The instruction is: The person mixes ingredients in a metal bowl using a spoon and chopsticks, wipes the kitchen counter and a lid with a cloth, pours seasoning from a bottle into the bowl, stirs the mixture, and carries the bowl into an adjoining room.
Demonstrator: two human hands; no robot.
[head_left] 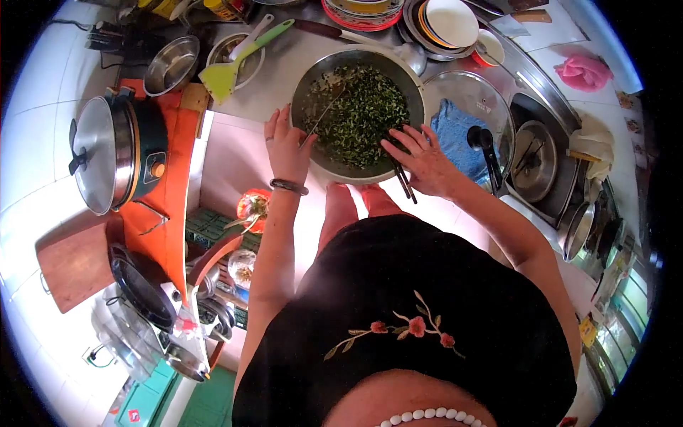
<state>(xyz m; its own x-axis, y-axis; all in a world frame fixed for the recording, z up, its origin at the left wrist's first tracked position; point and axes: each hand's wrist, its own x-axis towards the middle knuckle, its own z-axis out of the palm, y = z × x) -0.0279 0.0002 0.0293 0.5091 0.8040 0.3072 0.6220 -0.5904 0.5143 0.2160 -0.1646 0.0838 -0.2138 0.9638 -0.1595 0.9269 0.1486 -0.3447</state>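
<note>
A wide metal bowl [304,78] of chopped green leaves [366,114] sits at the counter's front edge. At its left rim is my left hand [288,146], fingers along the outside and thumb over the edge. A thin metal utensil handle [326,112] slants out of the greens to that thumb; its other end is buried. Opposite, my right hand [425,162] lies over the right rim, fingers bent around dark chopsticks [404,181], which cross the rim and point toward my body. Whether the right fingers also press on the bowl is unclear.
A green spatula [242,60] rests across a small bowl at the back left. Stacked plates [452,25] stand behind. To the right are a glass lid [491,99], a blue cloth [459,132] and the sink [565,192]. An electric pot [114,156] stands left.
</note>
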